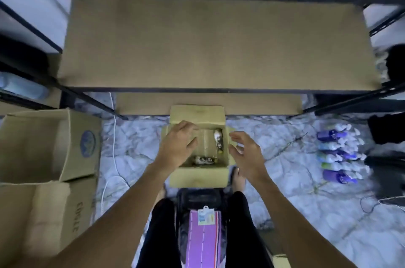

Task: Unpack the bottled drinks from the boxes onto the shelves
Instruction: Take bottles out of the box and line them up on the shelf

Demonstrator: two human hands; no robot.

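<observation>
A small open cardboard box (198, 176) stands on the floor in front of the shelf. Two bottled drinks lie inside it: one bottle (218, 140) along the right wall, another bottle (202, 160) along the near wall. My left hand (178, 145) hovers over the box's left side with its fingers spread and holds nothing. My right hand (246, 153) hangs above the box's right edge, fingers relaxed and empty. The bare brown shelf board (217, 44) lies beyond the box, with a lower board (263, 103) under it.
Two large open cardboard boxes (43, 142) stand at the left. Several purple and green bottles (337, 156) lie on the floor at the right. White cables run across the marbled floor. Black shelf posts stand at both sides. My legs and a stool are below.
</observation>
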